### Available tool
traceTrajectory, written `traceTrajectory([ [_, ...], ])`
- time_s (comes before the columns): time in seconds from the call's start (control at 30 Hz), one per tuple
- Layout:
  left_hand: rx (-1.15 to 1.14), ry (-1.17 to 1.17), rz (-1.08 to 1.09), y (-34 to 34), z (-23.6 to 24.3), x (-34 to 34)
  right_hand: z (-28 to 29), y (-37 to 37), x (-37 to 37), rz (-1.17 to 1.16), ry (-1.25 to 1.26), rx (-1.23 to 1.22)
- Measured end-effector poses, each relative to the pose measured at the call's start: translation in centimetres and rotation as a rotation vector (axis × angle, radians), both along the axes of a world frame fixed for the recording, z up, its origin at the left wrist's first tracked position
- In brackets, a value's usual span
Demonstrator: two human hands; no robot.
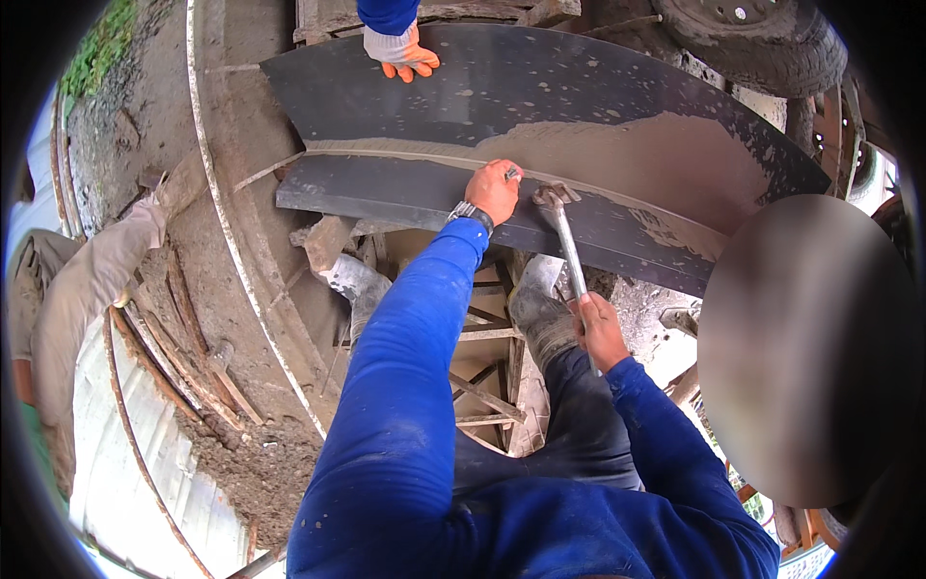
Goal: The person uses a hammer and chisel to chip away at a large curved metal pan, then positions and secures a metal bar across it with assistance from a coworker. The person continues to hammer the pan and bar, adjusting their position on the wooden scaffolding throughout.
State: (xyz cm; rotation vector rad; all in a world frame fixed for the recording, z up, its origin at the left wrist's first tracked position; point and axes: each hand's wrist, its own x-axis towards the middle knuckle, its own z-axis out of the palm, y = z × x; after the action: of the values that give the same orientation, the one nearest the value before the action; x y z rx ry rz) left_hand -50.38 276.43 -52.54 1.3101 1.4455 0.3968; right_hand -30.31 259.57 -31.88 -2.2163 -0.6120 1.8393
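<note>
My left hand [490, 196] is closed on a small metal piece [511, 174], too small to name, above a pale strip [405, 153] along the dark curved panel [367, 106], which is spattered and smeared with grey mud. My right hand [596, 333] grips the steel shaft of a hammer [569, 241], whose head lies at the panel beside the strip, just right of my left hand. A co-worker's orange-and-grey gloved hand [403, 53] rests spread on the panel's far part.
Wooden and metal framing [487, 386] stands below, between my legs. A vehicle tyre [748, 63] sits at upper right, beside a large blurred patch. Another person's clothed limb [77, 309] is at left, near rusty rods [183, 367] and a long pale rod [231, 251] on muddy ground.
</note>
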Motion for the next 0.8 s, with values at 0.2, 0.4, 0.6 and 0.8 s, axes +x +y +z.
traceTrajectory([
  [0.2, -0.026, -0.064, 0.018, 0.2, 0.0, 0.0, 2.7, 0.8, 0.8, 0.007, -0.056, -0.013],
  [0.4, -0.048, -0.063, -0.026, 0.1, -0.4, -0.1, 1.4, 0.8, 1.8, 0.156, -0.111, 0.023],
  [0.6, 0.025, -0.031, -0.062, 0.1, 0.0, 0.1, 1.2, 2.4, 0.8, 0.168, -0.090, 0.053],
  [0.8, -0.004, -0.046, -0.046, -0.2, -0.5, -0.1, 2.2, 4.2, 0.6, 0.249, -0.097, 0.143],
])
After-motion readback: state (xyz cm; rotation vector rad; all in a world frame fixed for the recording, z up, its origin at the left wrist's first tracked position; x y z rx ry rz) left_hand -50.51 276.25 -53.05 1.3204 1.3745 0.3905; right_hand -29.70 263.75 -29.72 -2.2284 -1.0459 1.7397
